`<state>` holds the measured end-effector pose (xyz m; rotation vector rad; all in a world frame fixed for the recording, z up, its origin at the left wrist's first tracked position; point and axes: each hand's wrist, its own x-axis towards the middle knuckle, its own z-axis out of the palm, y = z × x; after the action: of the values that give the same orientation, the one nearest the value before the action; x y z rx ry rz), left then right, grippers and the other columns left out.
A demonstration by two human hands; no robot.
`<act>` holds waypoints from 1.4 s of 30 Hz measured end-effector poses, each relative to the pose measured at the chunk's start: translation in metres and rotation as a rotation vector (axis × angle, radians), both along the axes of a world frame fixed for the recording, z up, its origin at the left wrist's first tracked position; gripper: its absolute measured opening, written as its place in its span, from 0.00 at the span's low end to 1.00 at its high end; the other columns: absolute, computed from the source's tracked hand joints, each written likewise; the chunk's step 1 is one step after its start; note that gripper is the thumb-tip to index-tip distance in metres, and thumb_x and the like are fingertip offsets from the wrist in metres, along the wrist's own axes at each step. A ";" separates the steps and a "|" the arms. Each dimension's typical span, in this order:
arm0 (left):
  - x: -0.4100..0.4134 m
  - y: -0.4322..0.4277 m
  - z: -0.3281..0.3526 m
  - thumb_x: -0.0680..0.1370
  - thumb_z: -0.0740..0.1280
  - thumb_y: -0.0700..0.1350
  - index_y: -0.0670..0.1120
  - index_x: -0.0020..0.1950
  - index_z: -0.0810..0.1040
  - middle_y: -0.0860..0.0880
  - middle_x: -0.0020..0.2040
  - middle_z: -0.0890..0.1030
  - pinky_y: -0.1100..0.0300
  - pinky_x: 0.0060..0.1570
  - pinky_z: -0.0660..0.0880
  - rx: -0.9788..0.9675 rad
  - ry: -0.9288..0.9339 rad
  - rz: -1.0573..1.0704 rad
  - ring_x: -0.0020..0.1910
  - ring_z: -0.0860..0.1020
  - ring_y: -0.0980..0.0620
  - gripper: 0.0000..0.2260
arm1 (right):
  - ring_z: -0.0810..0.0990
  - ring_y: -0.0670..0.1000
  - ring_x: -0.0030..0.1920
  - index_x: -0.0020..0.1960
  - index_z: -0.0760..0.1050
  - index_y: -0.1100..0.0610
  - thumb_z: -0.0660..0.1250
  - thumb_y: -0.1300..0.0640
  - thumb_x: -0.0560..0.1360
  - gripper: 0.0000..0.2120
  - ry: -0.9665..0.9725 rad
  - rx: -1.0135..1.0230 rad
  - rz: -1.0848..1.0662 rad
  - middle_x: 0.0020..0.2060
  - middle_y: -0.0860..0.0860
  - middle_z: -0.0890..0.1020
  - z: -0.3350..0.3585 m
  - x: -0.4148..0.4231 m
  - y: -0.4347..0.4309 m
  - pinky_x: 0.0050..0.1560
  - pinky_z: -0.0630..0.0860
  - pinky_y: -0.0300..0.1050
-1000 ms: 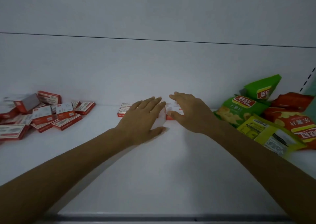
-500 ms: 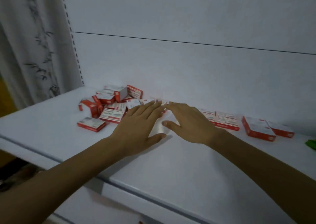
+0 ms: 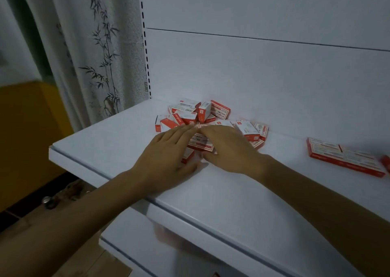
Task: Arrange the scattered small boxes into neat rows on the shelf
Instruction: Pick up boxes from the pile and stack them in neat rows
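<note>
A heap of several small red-and-white boxes (image 3: 195, 113) lies jumbled at the left end of the white shelf (image 3: 221, 192), against the back panel. My left hand (image 3: 166, 158) and my right hand (image 3: 230, 150) rest flat on the near side of the heap, fingers spread, fingertips almost meeting. One box (image 3: 200, 142) shows between them, and both hands partly cover other boxes. Neither hand grips anything. To the right, a short row of flat boxes (image 3: 344, 157) lies lined up on the shelf.
The shelf's left end and front edge (image 3: 88, 164) are close to the heap. A slotted upright (image 3: 145, 44) and a curtain with bamboo print (image 3: 92, 50) stand at the left. A lower shelf (image 3: 130, 253) juts out beneath. A yellow object (image 3: 25, 133) is at far left.
The view has swung left; the snack bags are out of sight. Both hands have travelled left along the shelf, from the lined-up boxes to the jumbled heap, and now lie on it.
</note>
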<state>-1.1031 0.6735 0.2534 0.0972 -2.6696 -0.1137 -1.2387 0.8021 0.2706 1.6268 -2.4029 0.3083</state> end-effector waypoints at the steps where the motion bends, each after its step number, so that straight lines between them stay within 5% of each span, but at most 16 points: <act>1: -0.001 -0.004 -0.001 0.75 0.55 0.66 0.51 0.75 0.55 0.53 0.75 0.60 0.57 0.69 0.54 0.001 0.001 -0.012 0.74 0.58 0.53 0.33 | 0.72 0.52 0.64 0.68 0.65 0.51 0.65 0.48 0.74 0.24 -0.008 -0.004 -0.015 0.64 0.49 0.75 -0.002 0.000 -0.003 0.65 0.65 0.53; 9: -0.013 -0.020 0.001 0.74 0.57 0.65 0.47 0.73 0.61 0.49 0.72 0.67 0.58 0.67 0.57 0.032 0.050 -0.128 0.71 0.64 0.50 0.33 | 0.77 0.53 0.58 0.65 0.72 0.52 0.67 0.51 0.74 0.20 -0.033 -0.073 -0.051 0.59 0.50 0.79 -0.001 -0.001 -0.006 0.60 0.72 0.53; 14: -0.031 -0.008 0.011 0.73 0.62 0.59 0.48 0.73 0.62 0.49 0.70 0.69 0.62 0.63 0.62 0.212 0.103 -0.216 0.68 0.66 0.51 0.31 | 0.80 0.56 0.53 0.62 0.75 0.62 0.66 0.50 0.72 0.22 0.068 -0.277 0.005 0.55 0.57 0.81 0.002 -0.006 0.033 0.54 0.76 0.54; 17: -0.048 0.010 0.014 0.73 0.62 0.60 0.48 0.72 0.63 0.50 0.69 0.70 0.59 0.62 0.65 0.290 0.130 -0.269 0.66 0.68 0.51 0.31 | 0.81 0.53 0.50 0.62 0.74 0.59 0.68 0.51 0.70 0.22 -0.019 -0.295 -0.065 0.54 0.55 0.82 0.018 -0.004 0.060 0.50 0.78 0.47; 19: -0.060 0.029 0.014 0.73 0.60 0.62 0.47 0.72 0.63 0.50 0.69 0.70 0.59 0.62 0.66 0.324 0.140 -0.302 0.66 0.68 0.53 0.31 | 0.81 0.52 0.51 0.64 0.73 0.56 0.71 0.52 0.70 0.24 -0.038 -0.272 -0.132 0.55 0.53 0.81 0.024 -0.005 0.084 0.50 0.77 0.42; 23: -0.079 0.079 0.011 0.75 0.62 0.58 0.48 0.71 0.64 0.53 0.67 0.71 0.77 0.57 0.59 0.440 0.133 -0.404 0.62 0.67 0.61 0.27 | 0.78 0.50 0.52 0.65 0.70 0.52 0.72 0.53 0.70 0.25 -0.030 -0.245 -0.244 0.57 0.50 0.80 0.024 -0.008 0.141 0.54 0.74 0.43; 28: -0.098 0.142 0.006 0.74 0.59 0.61 0.49 0.73 0.61 0.52 0.72 0.67 0.62 0.64 0.60 0.435 0.049 -0.426 0.69 0.65 0.54 0.31 | 0.79 0.50 0.53 0.63 0.72 0.52 0.72 0.53 0.69 0.23 -0.034 -0.228 -0.292 0.57 0.51 0.81 0.017 -0.015 0.207 0.53 0.73 0.41; 34: -0.116 0.202 0.005 0.75 0.62 0.58 0.53 0.73 0.60 0.56 0.72 0.66 0.67 0.60 0.57 0.406 0.009 -0.454 0.68 0.64 0.57 0.28 | 0.78 0.49 0.53 0.63 0.73 0.53 0.73 0.53 0.69 0.23 -0.019 -0.223 -0.351 0.58 0.52 0.80 0.011 -0.029 0.268 0.46 0.63 0.24; 39: -0.125 0.235 0.006 0.77 0.63 0.53 0.52 0.70 0.65 0.57 0.67 0.72 0.78 0.55 0.62 0.558 -0.031 -0.521 0.61 0.69 0.65 0.22 | 0.78 0.52 0.55 0.64 0.71 0.53 0.70 0.50 0.69 0.25 -0.017 -0.282 -0.321 0.59 0.52 0.79 0.009 -0.034 0.297 0.54 0.76 0.46; 42: -0.128 0.250 0.011 0.77 0.63 0.52 0.52 0.68 0.66 0.58 0.64 0.74 0.74 0.55 0.67 0.683 -0.085 -0.528 0.59 0.71 0.65 0.20 | 0.78 0.53 0.55 0.64 0.71 0.53 0.69 0.51 0.69 0.24 0.004 -0.302 -0.299 0.57 0.53 0.80 0.011 -0.036 0.307 0.55 0.77 0.52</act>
<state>-1.2312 0.9233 0.2639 -0.3968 -2.5488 -1.1983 -1.2750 1.1096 0.2813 1.1228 -2.4091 0.5769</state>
